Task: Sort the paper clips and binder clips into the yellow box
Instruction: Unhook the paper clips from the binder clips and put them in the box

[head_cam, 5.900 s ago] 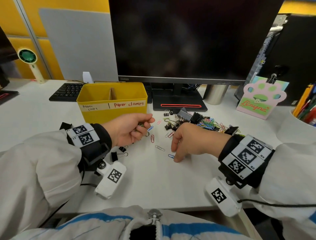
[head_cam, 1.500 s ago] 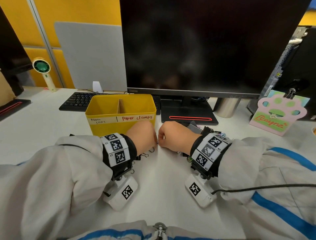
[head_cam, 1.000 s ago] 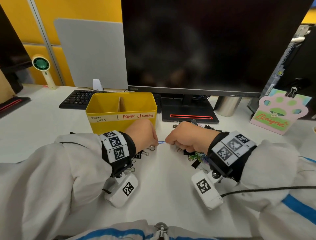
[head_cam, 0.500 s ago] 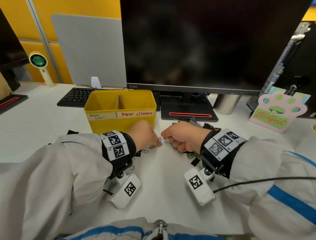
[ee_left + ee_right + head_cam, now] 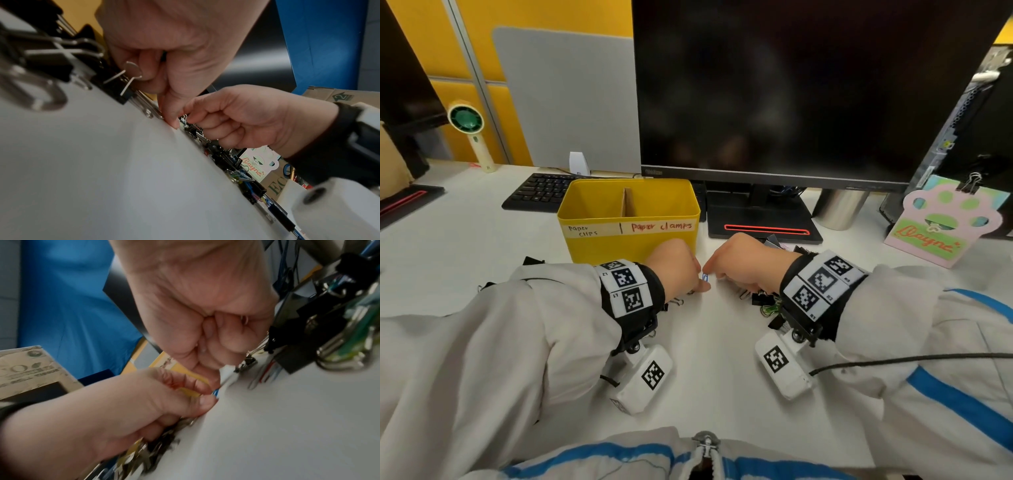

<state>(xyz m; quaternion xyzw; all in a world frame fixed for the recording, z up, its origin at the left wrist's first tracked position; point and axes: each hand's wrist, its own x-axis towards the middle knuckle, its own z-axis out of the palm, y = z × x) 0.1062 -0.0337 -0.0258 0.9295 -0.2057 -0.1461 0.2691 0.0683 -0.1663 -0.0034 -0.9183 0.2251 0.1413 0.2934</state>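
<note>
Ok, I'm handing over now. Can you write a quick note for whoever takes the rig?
Left hand: pinches a blue paper clip, with more clips bunched under its curled fingers.
Right hand: curled, fingertips at the same clip; grip unclear.
Yellow box: just behind the hands, its floor hidden, so nothing is confirmed sorted.
Left to do: the mixed pile by the right wrist and the binder clips by the left wrist lie on the desk.
</note>
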